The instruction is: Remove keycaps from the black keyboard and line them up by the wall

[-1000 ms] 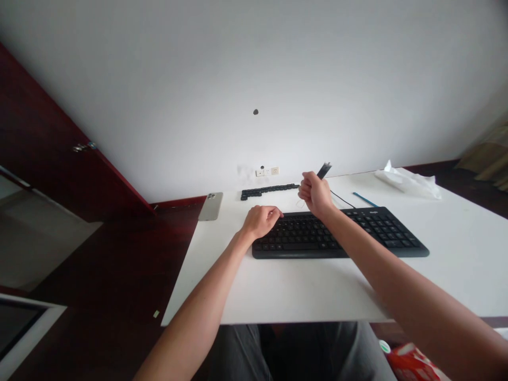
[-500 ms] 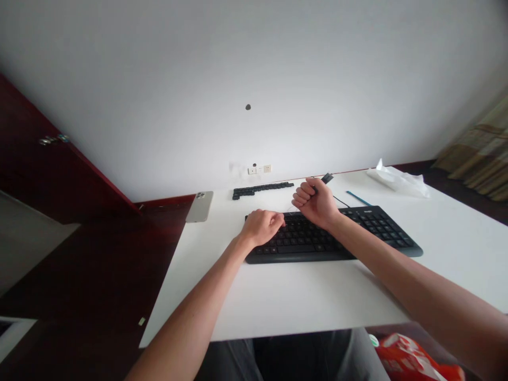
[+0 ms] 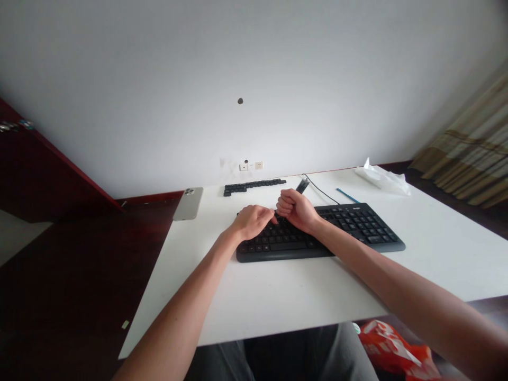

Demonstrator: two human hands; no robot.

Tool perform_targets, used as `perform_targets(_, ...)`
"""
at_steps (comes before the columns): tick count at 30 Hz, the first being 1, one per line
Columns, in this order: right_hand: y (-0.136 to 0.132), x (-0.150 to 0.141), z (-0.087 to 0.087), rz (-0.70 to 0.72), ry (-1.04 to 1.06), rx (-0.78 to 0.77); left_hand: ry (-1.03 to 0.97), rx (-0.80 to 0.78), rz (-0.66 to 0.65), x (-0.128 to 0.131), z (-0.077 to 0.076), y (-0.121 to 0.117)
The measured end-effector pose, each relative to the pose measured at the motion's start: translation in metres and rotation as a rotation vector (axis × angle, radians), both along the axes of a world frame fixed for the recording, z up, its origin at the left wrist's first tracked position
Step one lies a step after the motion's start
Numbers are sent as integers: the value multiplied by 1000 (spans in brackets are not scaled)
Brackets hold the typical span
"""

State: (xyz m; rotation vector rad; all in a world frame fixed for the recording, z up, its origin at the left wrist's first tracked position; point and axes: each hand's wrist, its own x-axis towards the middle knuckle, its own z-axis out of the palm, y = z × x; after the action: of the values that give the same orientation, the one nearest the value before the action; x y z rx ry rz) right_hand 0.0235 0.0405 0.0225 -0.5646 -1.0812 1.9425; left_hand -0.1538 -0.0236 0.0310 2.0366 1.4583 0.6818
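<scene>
A black keyboard (image 3: pixel 349 227) lies on the white table (image 3: pixel 286 296). My right hand (image 3: pixel 296 210) is a fist wrapped round a dark tool (image 3: pixel 301 185), whose upper end sticks out above the knuckles; the lower end points down at the keys near the keyboard's upper left. My left hand (image 3: pixel 252 221) rests curled on the keyboard's left end, fingertips close to the right fist; whether it holds anything is hidden. A row of loose black keycaps (image 3: pixel 254 186) lies behind the keyboard.
A phone (image 3: pixel 188 203) lies face down at the table's back left corner. A black cable (image 3: pixel 321 190), a blue pen (image 3: pixel 347 195) and crumpled white plastic (image 3: pixel 383 177) lie at the back right. A red bag (image 3: pixel 391 349) sits on the floor.
My right fist came down and left with the tool, from above the keyboard's back edge onto the keys beside my left hand. The camera view shifted right.
</scene>
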Motion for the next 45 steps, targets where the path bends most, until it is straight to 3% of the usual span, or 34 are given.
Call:
perform_targets(8, -7, -8, -2, 17, -34, 135, -33, -26, -16, -4, 4, 0)
perform_targets(17, -5, -7, -3, -107, 69, 23, -5, -88, -24, -4, 6, -1)
perform_targets(28, 0, -7, -4, -8, -36, -21, -210, -314, -159, -15, 10, 3)
perform_targets(33, 1, -5, -3, 50, -34, -14, -257, -255, -173, -17, 5, 4)
perform_targets(38, -7, -6, -2, 83, -41, 125, -158, -101, -9, -13, -2, 2)
perform_targets(42, -19, -9, -5, 171, -130, 365, 8, -22, -52, -8, -3, 0)
perform_targets(45, -24, -9, -6, 208, -189, 445, 61, -27, -84, -7, 0, 0)
